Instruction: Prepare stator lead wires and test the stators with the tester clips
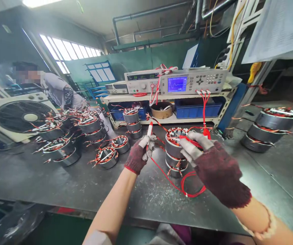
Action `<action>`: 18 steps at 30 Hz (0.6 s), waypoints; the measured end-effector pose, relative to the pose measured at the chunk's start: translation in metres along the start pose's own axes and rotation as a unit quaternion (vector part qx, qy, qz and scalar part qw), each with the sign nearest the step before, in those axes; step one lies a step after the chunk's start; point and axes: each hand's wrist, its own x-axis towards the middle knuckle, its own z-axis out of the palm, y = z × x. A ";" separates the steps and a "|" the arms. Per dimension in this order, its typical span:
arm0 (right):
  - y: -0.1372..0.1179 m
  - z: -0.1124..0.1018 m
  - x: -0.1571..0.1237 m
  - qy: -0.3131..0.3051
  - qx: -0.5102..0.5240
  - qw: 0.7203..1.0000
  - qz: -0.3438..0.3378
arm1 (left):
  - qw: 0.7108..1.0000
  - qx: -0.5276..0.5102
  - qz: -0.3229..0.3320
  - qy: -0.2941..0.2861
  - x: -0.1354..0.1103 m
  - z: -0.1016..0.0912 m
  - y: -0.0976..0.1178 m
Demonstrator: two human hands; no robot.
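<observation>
My left hand (140,154), in a dark red glove with grey-white fingertips, is closed round a white test probe (150,130) with a red end pointing up. A red cable (161,169) runs from below this hand and coils on the table. Just right of it stands a stack of motor stators (173,149), with copper wires and white ties on top. My right hand (213,166), gloved alike, is closed on a red test lead (199,143) at the top stator's right rim. Its fingers partly hide the lead and the stack.
Testers with a lit waveform screen (177,84) stand on a white shelf (141,98) over blue bins (197,108). More stators (107,157) sit left, and another stack (262,134) right. A person (59,88) bends beside a large fan (21,115) at far left.
</observation>
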 end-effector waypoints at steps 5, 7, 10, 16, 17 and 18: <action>-0.005 0.004 0.018 0.047 -0.096 0.985 -0.134 | 0.998 0.049 0.042 -0.025 0.006 -0.009 0.005; -0.005 0.003 0.020 0.056 -0.113 0.982 -0.140 | 0.997 0.061 0.048 -0.028 0.005 -0.014 0.006; -0.008 0.003 0.021 0.051 -0.127 0.981 -0.138 | 0.996 0.069 0.055 -0.032 0.005 -0.014 0.007; -0.011 0.004 0.021 0.021 -0.115 0.988 -0.103 | 0.994 0.082 0.057 -0.034 0.006 -0.007 0.010; -0.011 0.004 0.021 0.014 -0.107 0.989 -0.097 | 0.995 0.083 0.054 -0.033 0.006 -0.007 0.010; -0.011 0.005 0.020 0.005 -0.101 0.991 -0.092 | 0.995 0.083 0.053 -0.032 0.005 -0.007 0.010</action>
